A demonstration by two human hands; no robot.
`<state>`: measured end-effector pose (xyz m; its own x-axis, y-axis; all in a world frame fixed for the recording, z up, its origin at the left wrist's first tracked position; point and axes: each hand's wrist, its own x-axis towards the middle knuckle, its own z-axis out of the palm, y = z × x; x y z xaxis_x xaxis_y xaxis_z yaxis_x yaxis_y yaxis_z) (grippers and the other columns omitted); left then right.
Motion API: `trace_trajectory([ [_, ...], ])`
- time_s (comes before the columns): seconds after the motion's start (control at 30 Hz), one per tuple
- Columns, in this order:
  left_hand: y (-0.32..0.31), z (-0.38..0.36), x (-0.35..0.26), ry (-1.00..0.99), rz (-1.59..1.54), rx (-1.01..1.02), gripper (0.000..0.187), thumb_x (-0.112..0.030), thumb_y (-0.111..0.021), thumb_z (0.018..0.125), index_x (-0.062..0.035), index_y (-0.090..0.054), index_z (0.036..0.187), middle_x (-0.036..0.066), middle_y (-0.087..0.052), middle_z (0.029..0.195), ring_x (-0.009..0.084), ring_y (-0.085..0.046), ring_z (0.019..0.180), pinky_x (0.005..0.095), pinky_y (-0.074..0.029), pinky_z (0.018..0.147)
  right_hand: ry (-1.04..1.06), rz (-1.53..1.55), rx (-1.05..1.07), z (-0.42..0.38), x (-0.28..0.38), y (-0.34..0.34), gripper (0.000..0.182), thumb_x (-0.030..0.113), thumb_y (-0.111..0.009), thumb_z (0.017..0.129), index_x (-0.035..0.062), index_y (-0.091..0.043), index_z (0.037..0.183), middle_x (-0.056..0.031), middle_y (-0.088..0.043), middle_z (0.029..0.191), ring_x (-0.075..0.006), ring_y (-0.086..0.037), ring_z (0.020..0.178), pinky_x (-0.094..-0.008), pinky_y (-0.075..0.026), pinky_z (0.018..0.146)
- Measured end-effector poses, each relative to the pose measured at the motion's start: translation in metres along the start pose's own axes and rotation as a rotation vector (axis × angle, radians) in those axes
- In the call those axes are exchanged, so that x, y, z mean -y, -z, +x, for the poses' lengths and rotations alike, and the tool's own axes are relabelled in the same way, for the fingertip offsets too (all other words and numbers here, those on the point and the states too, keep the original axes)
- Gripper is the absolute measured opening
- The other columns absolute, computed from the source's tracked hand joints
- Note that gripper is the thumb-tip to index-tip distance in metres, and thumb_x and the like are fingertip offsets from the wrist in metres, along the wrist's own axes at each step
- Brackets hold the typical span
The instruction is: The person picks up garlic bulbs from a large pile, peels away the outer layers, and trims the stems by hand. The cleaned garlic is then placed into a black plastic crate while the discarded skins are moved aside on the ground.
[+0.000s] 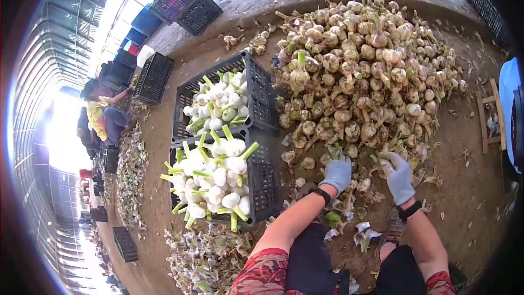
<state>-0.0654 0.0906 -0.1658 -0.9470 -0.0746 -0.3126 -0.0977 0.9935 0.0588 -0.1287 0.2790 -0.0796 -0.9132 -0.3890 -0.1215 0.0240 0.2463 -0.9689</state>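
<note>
A big heap of unpeeled garlic bulbs (pixel 360 71) with roots and stalks lies on the dirt floor ahead of me. My left hand (pixel 337 173), in a grey-blue glove, rests palm down on bulbs at the heap's near edge. My right hand (pixel 398 176), also gloved, reaches into the same edge; its fingers curl over a bulb, but whether they grip it is unclear. Two black plastic crates stand to the left: the nearer crate (pixel 267 186) holds white peeled bulbs with green stalks, and the farther crate (pixel 262 87) holds more of the same.
Peelings and husks (pixel 207 257) pile up below the nearer crate. A small wooden stool (pixel 490 114) stands at the right. Empty black crates (pixel 153 76) lie at the back left. Another person (pixel 103 114) crouches far left beside a long row of garlic.
</note>
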Motion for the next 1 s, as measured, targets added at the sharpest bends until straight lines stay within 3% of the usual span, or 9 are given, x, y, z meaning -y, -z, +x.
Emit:
trace_trajectory([
  [0.17, -0.008, -0.01, -0.012, -0.046, -0.153, -0.049, 0.041, -0.014, -0.062, 0.078, -0.0005, -0.054, 0.116, 0.019, -0.059, 0.106, 0.0341, -0.063, 0.091, 0.0488, -0.048, 0.079, 0.084, -0.067, -0.103, -0.016, 0.002, 0.007, 0.018, 0.006, -0.06, 0.089, -0.0008, -0.066, 0.105, -0.0082, -0.068, 0.092, -0.0119, -0.063, 0.082, -0.0269, -0.05, 0.072],
  [0.2, -0.024, -0.007, -0.009, -0.048, -0.167, -0.114, 0.061, -0.025, -0.079, 0.065, -0.0037, -0.053, 0.116, 0.018, -0.057, 0.108, 0.0338, -0.064, 0.087, 0.0443, -0.05, 0.076, 0.021, -0.016, -0.1, -0.017, 0.004, 0.009, 0.018, 0.006, -0.06, 0.088, -0.0006, -0.066, 0.104, -0.009, -0.068, 0.091, -0.0131, -0.064, 0.082, -0.027, -0.05, 0.072],
  [0.33, 0.009, -0.019, -0.018, -0.081, -0.368, -0.113, 0.033, -0.015, -0.063, 0.081, -0.0096, -0.056, 0.113, 0.017, -0.059, 0.112, 0.0332, -0.063, 0.095, 0.0447, -0.05, 0.078, -0.119, -0.042, -0.103, -0.036, -0.023, 0.012, 0.018, 0.009, -0.063, 0.089, 0.001, -0.066, 0.105, -0.0082, -0.069, 0.089, -0.016, -0.064, 0.082, -0.028, -0.05, 0.075],
  [0.43, -0.014, -0.015, -0.021, -0.073, -1.068, -0.433, 0.026, -0.02, -0.06, 0.089, -0.0106, -0.057, 0.113, 0.012, -0.06, 0.105, 0.0266, -0.062, 0.083, 0.0317, -0.048, 0.077, -0.059, -0.021, -0.139, -0.053, -0.039, 0.004, 0.023, 0.013, -0.065, 0.088, 0.0013, -0.064, 0.108, -0.0086, -0.068, 0.094, -0.0172, -0.064, 0.084, -0.028, -0.05, 0.076],
  [0.53, 0.014, -0.022, -0.019, 0.222, -1.737, 0.155, 0.023, -0.022, -0.053, 0.095, -0.0082, -0.057, 0.113, 0.006, -0.06, 0.103, 0.0155, -0.059, 0.088, 0.0288, -0.047, 0.075, 0.054, 0.013, -0.09, -0.049, -0.02, 0.001, 0.033, 0.018, -0.069, 0.086, 0.0015, -0.062, 0.113, -0.0094, -0.066, 0.099, -0.0179, -0.063, 0.088, -0.0283, -0.05, 0.078],
  [0.57, 0.013, -0.022, -0.015, 0.055, -1.69, 0.209, 0.034, -0.028, -0.054, 0.095, -0.0041, -0.054, 0.119, 0.003, -0.059, 0.108, 0.0097, -0.055, 0.094, 0.0264, -0.048, 0.071, 0.092, 0.025, -0.066, -0.045, -0.022, -0.002, 0.038, 0.023, -0.071, 0.086, -0.0004, -0.06, 0.114, -0.0095, -0.064, 0.102, -0.0171, -0.062, 0.09, -0.0278, -0.049, 0.08],
  [0.7, 0.082, -0.05, -0.025, 0.006, -1.702, 0.322, 0.066, -0.03, -0.066, 0.087, 0.0015, -0.04, 0.139, 0.008, -0.057, 0.12, 0.0115, -0.056, 0.098, 0.0214, -0.048, 0.075, -0.415, 0.44, -0.014, -0.035, 0.013, -0.014, 0.035, 0.026, -0.071, 0.088, -0.0012, -0.061, 0.108, -0.0056, -0.065, 0.097, -0.0103, -0.058, 0.085, -0.0255, -0.048, 0.077],
  [0.83, 0.064, -0.06, -0.037, 0.015, -1.657, 0.032, 0.075, -0.013, -0.075, 0.076, 0.0045, -0.039, 0.139, 0.011, -0.051, 0.125, 0.0198, -0.053, 0.116, 0.0301, -0.042, 0.099, -0.39, 0.433, 0.014, -0.034, 0.018, -0.014, 0.036, 0.026, -0.072, 0.087, -0.0014, -0.061, 0.107, -0.0041, -0.064, 0.094, -0.0097, -0.058, 0.084, -0.0254, -0.048, 0.073],
  [1.0, 0.087, -0.069, -0.044, -0.195, -1.109, -0.209, 0.067, -0.009, -0.075, 0.071, -0.0013, -0.051, 0.132, 0.013, -0.055, 0.115, 0.0233, -0.051, 0.113, 0.0327, -0.04, 0.099, -0.387, 0.309, 0.059, -0.036, 0.027, -0.005, 0.039, 0.027, -0.076, 0.082, -0.0033, -0.065, 0.103, -0.0062, -0.065, 0.093, -0.0118, -0.061, 0.083, -0.0257, -0.049, 0.072],
])
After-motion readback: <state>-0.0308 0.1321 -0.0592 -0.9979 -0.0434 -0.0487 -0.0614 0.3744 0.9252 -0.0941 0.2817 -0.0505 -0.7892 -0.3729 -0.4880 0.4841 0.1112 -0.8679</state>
